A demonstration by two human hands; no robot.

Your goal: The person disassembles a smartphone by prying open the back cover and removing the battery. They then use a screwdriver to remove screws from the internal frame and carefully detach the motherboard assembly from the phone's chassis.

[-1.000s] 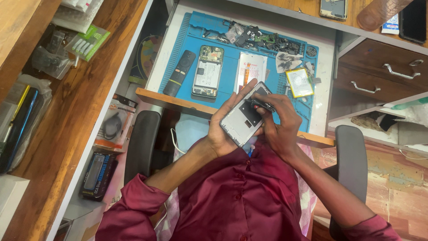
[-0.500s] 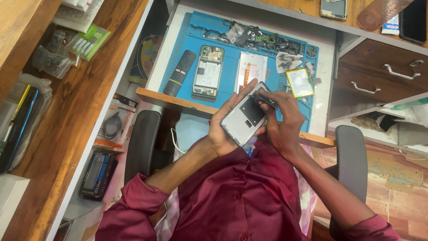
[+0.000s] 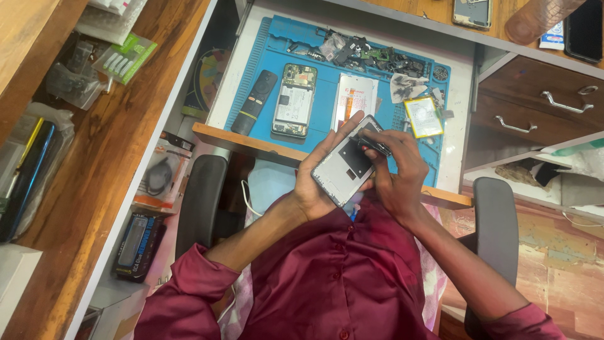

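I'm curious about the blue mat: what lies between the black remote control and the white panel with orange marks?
In the head view, an opened phone with its insides showing lies between the black remote control and the white panel on the blue mat.

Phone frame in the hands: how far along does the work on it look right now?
Done: an opened phone, a yellow-edged battery and loose parts already lie on the blue mat. In hand: the left hand cradles the phone frame while the right hand presses a small dark part at its top edge. Left: the frame looks bare inside; nothing reassembled.
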